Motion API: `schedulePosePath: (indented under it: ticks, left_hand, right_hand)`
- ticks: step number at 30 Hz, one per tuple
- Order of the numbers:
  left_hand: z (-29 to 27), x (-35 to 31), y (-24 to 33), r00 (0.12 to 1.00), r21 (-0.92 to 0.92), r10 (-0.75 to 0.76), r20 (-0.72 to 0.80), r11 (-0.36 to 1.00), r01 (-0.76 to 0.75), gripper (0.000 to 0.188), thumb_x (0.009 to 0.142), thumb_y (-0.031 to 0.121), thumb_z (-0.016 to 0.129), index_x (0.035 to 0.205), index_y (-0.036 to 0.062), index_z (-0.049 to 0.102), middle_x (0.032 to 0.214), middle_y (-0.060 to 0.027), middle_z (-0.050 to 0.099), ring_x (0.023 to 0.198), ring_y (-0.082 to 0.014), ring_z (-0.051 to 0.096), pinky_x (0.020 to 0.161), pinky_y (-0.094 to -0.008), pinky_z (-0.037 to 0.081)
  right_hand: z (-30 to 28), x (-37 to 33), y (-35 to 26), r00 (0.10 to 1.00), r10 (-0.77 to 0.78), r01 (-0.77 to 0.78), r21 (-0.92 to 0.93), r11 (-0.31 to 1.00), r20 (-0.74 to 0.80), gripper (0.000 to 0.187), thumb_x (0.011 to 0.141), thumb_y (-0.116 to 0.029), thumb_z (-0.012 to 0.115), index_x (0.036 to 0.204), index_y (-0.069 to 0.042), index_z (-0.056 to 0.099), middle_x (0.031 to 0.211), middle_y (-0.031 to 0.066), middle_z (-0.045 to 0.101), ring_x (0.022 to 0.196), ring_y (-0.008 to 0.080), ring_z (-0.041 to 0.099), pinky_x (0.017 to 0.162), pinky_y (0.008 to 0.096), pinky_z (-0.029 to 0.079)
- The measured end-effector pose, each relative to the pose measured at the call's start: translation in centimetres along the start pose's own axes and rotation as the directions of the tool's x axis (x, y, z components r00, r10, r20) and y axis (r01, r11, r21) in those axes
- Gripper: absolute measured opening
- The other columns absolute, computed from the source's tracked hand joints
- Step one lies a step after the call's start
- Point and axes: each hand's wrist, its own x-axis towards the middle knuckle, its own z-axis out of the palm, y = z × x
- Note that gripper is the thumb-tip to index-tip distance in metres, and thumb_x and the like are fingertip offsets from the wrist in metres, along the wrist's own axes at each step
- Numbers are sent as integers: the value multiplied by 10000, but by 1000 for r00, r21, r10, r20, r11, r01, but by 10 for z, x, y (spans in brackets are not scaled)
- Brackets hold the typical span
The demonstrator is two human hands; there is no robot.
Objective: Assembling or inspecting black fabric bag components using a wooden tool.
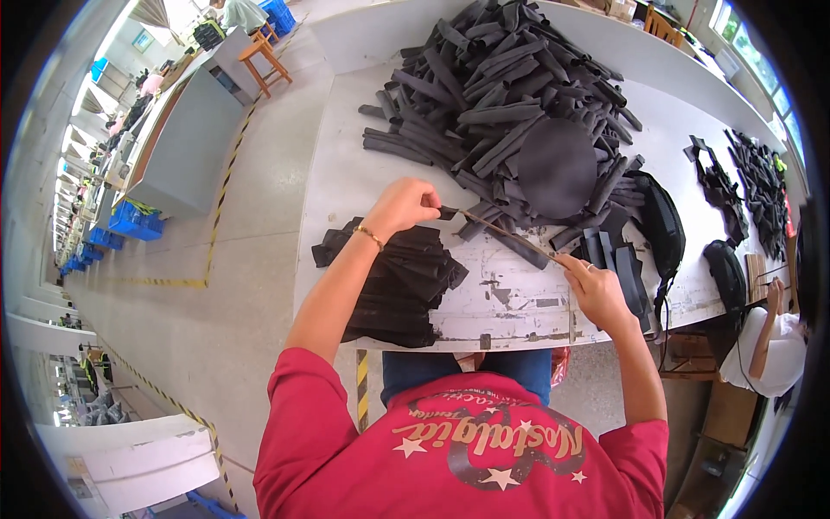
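Observation:
My left hand [406, 205] is closed in a pinch at the end of a small black fabric piece [448, 213]. From that piece a thin brownish rod [510, 235] slants down to my right hand [595, 290], whose fingers are wrapped round its other end. Whether the rod's tip sits inside the fabric is too small to tell. Below my left forearm lies a stack of flat black fabric pieces [402, 290]. Beyond my hands rises a large heap of dark rolled fabric strips [501, 95], with a dark oval piece [558, 169] on it.
The white worktable [475, 316] has a worn front edge and a raised back wall. At right stand a black bag-like item [661, 225] and more dark strips [756, 186]. Another person [769, 346] sits at far right. A wooden stool [261, 65] stands on the floor at far left.

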Motion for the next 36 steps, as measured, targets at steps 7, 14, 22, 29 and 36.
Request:
schedulePosePath:
  ticks: [7, 14, 22, 29, 36]
  left_hand:
    - [6, -15, 45, 924, 195, 377, -65, 913, -358, 117, 672, 114, 686, 760, 37, 680, 733, -96, 643, 741, -262, 611, 694, -351, 482]
    - [43, -55, 111, 719, 174, 668, -194, 744, -645, 180, 723, 116, 707, 888, 75, 647, 1042, -69, 590, 1115, -264, 510, 955, -406, 370]
    - [107, -81, 58, 953, -886, -284, -107, -408, -221, 245, 904, 183, 601, 1088, 24, 570, 919, -95, 617, 850, -232, 615, 811, -396, 517]
    - [123, -80, 69, 925, -828, -347, -154, -465, -312, 223, 920, 199, 584, 1053, 20, 576, 842, -70, 610, 759, -176, 599, 771, -351, 524]
    - [127, -82, 72, 926, -874, -355, -127, -402, -274, 197, 902, 186, 611, 1011, 24, 588, 822, -72, 610, 731, -176, 604, 744, -340, 530]
  right_hand:
    - [7, -2, -8, 997, -75, 76, -72, 994, 21, 314, 880, -104, 537, 1194, -111, 531, 752, 160, 621, 626, 337, 603, 558, 430, 461]
    - [83, 18, -33, 992, 98, -25, 614, 789, -85, 292, 936, -146, 508, 1209, -45, 521, 639, 55, 547, 587, 151, 535, 561, 317, 439]
    - [140, -2, -71, 974, 224, -167, 761, 627, 29, 176, 955, -167, 482, 1026, -15, 534, 634, 19, 470, 545, 95, 429, 491, 272, 346]
    - [160, 0, -114, 931, 305, -83, 697, 712, -201, 168, 932, -59, 444, 1084, 6, 476, 707, 151, 554, 589, 235, 532, 553, 346, 419]
    - [169, -21, -115, 942, 291, -101, 685, 721, -169, 191, 973, -141, 406, 1086, 3, 462, 676, 126, 536, 586, 224, 533, 545, 349, 418]
